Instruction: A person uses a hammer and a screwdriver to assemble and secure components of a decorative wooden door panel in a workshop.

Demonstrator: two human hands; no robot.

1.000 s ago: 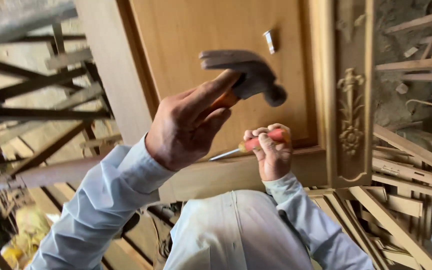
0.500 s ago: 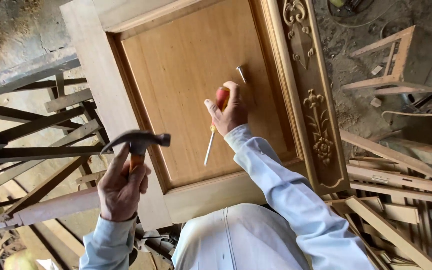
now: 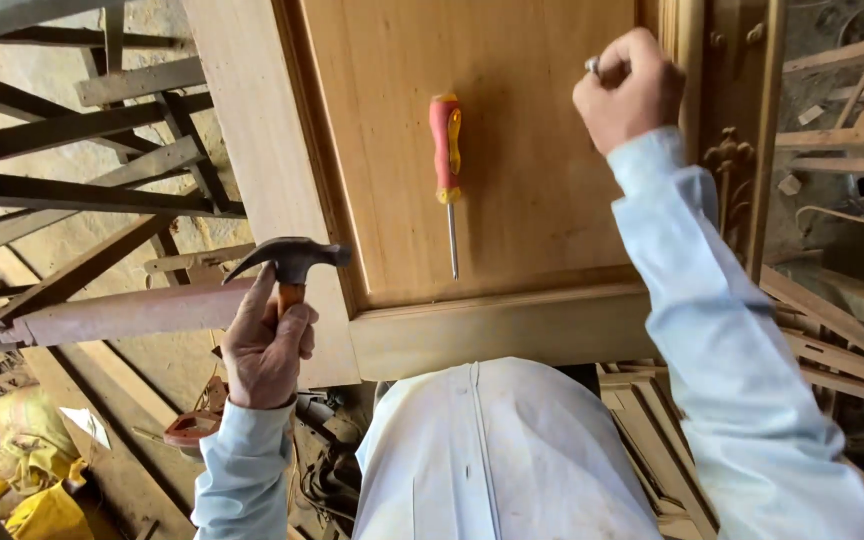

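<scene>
On the big wooden door, my left hand grips the hammer tight while my right hand pinches a small metal piece, which I should hold steady, far from the screwdriver.

A woodworking shop, by the look of it.
I stand at an unfinished panelled wooden door with carved trim, timber offcuts and wooden frames piled around me.

Before you lies a wooden door panel, its recessed centre carrying one red-and-yellow screwdriver, tip pointing toward you
</scene>
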